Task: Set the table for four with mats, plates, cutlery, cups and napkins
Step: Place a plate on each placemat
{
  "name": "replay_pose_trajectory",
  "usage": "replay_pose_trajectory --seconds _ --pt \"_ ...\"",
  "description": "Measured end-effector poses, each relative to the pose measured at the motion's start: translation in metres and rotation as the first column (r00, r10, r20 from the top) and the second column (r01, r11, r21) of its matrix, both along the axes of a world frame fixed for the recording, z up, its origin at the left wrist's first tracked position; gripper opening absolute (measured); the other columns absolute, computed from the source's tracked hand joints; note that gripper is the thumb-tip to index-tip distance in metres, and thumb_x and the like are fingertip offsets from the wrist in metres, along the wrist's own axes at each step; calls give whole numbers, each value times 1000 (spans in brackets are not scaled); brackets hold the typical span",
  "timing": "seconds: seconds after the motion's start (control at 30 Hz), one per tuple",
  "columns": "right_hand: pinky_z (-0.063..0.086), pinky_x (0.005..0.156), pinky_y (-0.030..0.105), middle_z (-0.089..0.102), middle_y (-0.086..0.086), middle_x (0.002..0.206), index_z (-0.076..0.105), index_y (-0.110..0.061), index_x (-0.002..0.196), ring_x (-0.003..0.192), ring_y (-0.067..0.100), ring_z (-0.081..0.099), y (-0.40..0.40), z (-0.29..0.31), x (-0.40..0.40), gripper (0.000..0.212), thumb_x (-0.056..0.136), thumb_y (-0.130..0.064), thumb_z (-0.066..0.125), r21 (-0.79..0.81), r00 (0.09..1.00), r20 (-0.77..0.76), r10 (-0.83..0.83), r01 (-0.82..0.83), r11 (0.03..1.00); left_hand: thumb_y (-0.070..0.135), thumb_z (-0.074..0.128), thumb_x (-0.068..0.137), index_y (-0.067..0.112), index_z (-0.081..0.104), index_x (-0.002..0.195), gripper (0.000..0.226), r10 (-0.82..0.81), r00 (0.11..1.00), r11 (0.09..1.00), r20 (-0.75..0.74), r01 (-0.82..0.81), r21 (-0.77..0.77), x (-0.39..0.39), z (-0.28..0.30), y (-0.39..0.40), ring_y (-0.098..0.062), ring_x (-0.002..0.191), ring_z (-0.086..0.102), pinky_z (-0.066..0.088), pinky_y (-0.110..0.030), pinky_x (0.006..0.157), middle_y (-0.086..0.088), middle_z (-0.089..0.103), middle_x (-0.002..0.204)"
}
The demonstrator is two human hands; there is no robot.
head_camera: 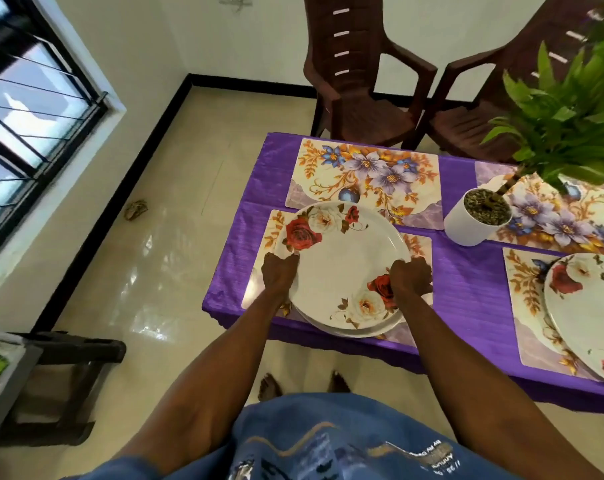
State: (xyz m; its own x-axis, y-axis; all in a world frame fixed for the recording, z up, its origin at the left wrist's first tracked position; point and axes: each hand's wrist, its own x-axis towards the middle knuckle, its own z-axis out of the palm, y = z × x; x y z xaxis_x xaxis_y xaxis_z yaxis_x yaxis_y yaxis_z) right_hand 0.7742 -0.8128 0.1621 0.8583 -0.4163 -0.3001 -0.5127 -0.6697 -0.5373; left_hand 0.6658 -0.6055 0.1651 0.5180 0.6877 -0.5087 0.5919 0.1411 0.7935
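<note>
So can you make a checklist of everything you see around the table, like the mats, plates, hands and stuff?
Surface: table under a purple cloth.
Job's things: four floral mats; far left mat bare; far right mat partly under the plant pot; near right mat has a plate. Held plate sits over the near left mat, another plate rim showing beneath it. No cutlery, cups or napkins seen.
Clutter: potted plant on the table.
Hands: left hand and right hand grip the held plate's edges.
Cables: nothing seen.
Surroundings: two brown chairs beyond the table, window at left, tiled floor.
</note>
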Motion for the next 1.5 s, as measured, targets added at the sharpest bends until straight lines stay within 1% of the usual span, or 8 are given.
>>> replay_pose_trajectory --seconds 0.17,0.43,0.63,0.8,0.97,1.17,1.33,1.5 --pt "38 103 49 49 21 134 53 -1 128 122 39 48 -17 -3 -12 38 93 -16 54 -64 997 -70 -36 32 997 20 63 92 9 48 128 41 2 999 999 -32 0 42 -1 0 5 -29 109 60 52 -41 92 -5 61 117" --pt "44 66 32 64 23 114 58 8 118 101 37 64 -33 -9 -28 29 92 -6 56 123 998 -39 -52 56 991 18 64 92 13 55 120 30 -66 997 990 -41 71 124 2 11 9 -25 97 64 55 -45 89 -7 64 110" --pt "46 69 34 62 20 117 54 5 124 105 36 62 -27 -4 -24 34 92 -7 53 174 999 -35 10 -4 985 38 75 82 13 59 120 49 -74 996 997 42 74 -5 7 15 10 -28 99 64 54 -47 90 -8 67 111" --pt "53 79 39 64 21 113 63 4 113 103 37 63 -27 -14 -28 28 89 -11 60 69 996 -55 74 -70 995 45 66 89 27 56 108 28 -91 989 980 113 109 -167 4 10 14 -23 97 62 52 -47 92 -2 67 104" --pt "53 85 42 65 20 120 65 -1 120 108 36 62 -25 -17 -35 33 88 -10 62 49 994 20 109 -110 993 39 62 94 20 56 119 32 -66 985 972 158 99 -213 -5 11 14 -17 91 62 49 -33 72 3 65 96" --pt "48 97 48 50 16 134 53 -7 129 122 35 50 -23 -14 -28 49 86 -26 68 126 986 114 119 -133 983 31 68 90 11 63 111 29 67 989 963 133 -29 -266 -24 -1 29 -27 90 69 57 -43 80 -9 71 101" --pt "51 90 38 68 0 112 60 -21 124 103 19 64 4 2 -13 34 95 -39 58 615 941 130 311 -323 719 28 75 83 3 70 106 34 272 946 904 178 -188 -383 -48 -11 48 -37 89 71 56 -55 86 -18 73 100" --pt "57 82 44 75 3 95 69 -22 100 92 25 72 72 16 -13 22 91 -41 64 765 925 76 373 -294 573 12 70 86 -1 69 109 27 477 839 844 262 -353 -404 -78 7 78 -37 91 67 53 -57 89 -25 69 108"
